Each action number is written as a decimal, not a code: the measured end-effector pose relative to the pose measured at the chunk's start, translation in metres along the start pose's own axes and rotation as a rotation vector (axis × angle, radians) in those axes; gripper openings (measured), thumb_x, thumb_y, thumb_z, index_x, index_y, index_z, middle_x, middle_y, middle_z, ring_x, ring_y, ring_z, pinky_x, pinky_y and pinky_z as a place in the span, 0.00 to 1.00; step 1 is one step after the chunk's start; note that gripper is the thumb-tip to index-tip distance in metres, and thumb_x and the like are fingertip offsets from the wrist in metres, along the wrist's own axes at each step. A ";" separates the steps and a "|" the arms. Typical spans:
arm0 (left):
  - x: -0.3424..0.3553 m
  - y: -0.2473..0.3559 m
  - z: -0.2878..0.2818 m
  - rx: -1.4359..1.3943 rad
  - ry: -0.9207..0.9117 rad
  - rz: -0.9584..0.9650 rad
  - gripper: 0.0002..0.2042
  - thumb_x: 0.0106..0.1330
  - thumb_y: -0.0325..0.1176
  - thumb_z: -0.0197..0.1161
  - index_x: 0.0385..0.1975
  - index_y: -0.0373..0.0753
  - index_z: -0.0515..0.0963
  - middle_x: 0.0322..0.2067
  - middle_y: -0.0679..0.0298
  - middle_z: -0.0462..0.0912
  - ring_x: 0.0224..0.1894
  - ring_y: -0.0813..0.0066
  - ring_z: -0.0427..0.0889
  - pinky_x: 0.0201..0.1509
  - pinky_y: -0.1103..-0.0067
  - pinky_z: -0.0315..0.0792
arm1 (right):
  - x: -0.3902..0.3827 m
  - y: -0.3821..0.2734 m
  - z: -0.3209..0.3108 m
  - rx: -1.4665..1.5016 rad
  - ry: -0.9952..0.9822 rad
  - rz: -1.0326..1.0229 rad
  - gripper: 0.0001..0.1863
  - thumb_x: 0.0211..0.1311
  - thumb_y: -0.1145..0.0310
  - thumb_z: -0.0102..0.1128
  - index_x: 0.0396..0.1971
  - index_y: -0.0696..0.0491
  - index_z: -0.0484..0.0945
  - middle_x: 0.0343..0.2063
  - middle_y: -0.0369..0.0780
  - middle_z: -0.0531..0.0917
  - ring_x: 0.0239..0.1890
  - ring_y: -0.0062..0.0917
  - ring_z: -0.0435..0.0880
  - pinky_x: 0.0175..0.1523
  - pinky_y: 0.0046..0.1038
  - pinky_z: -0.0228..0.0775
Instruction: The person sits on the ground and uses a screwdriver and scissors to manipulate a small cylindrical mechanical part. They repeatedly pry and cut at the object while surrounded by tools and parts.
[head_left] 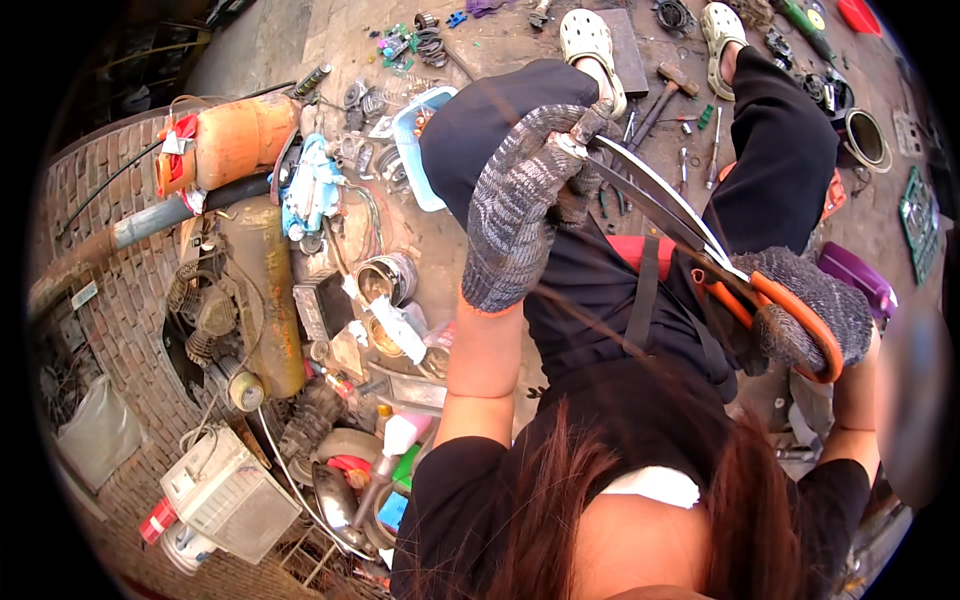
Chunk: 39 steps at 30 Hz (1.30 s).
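Observation:
In my right hand, in a grey knitted glove, is a large pair of scissors-like shears with orange loop handles. Their long blades are apart and reach up and left toward my other hand. My left hand, also gloved in grey knit, is raised over my lap with its fingers closed round a small brownish metal piece. The blade ends lie right beside that piece; whether they touch it I cannot tell. The left fingertips are partly hidden behind the blades.
A hammer and several hand tools lie on the ground between my legs. To the left are a blue plastic tub, an orange gas cylinder, a rusty yellow cylinder and scrap parts. A metal pot stands at far right.

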<state>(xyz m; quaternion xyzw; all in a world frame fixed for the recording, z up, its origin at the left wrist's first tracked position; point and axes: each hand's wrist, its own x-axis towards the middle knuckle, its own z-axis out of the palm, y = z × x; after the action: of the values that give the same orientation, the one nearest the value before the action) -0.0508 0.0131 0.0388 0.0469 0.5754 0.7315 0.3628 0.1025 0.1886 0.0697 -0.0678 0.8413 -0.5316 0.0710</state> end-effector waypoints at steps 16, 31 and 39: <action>0.000 -0.011 -0.014 0.419 -0.054 0.469 0.14 0.62 0.31 0.54 0.46 0.33 0.72 0.30 0.65 0.76 0.23 0.88 0.66 0.24 0.89 0.61 | -0.030 0.009 -0.008 -0.062 0.048 -0.018 0.20 0.61 0.61 0.52 0.44 0.63 0.71 0.29 0.44 0.77 0.32 0.32 0.78 0.36 0.29 0.70; -0.004 0.002 0.004 0.284 0.005 0.247 0.12 0.61 0.31 0.54 0.43 0.33 0.74 0.37 0.59 0.80 0.25 0.86 0.70 0.22 0.90 0.61 | -0.015 0.015 -0.024 0.543 -0.260 0.340 0.19 0.59 0.59 0.54 0.39 0.62 0.74 0.25 0.41 0.78 0.21 0.23 0.77 0.28 0.22 0.69; 0.007 -0.003 -0.016 0.655 -0.209 0.689 0.13 0.63 0.29 0.52 0.44 0.30 0.72 0.42 0.54 0.77 0.39 0.74 0.77 0.45 0.78 0.71 | -0.013 0.013 -0.010 0.353 -0.116 0.181 0.23 0.57 0.53 0.56 0.38 0.61 0.74 0.19 0.37 0.78 0.17 0.17 0.76 0.22 0.20 0.67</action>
<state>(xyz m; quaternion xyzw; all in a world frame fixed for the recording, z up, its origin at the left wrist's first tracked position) -0.0621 0.0046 0.0284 0.4196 0.6869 0.5808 0.1217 0.1130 0.2053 0.0622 -0.0090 0.7323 -0.6574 0.1774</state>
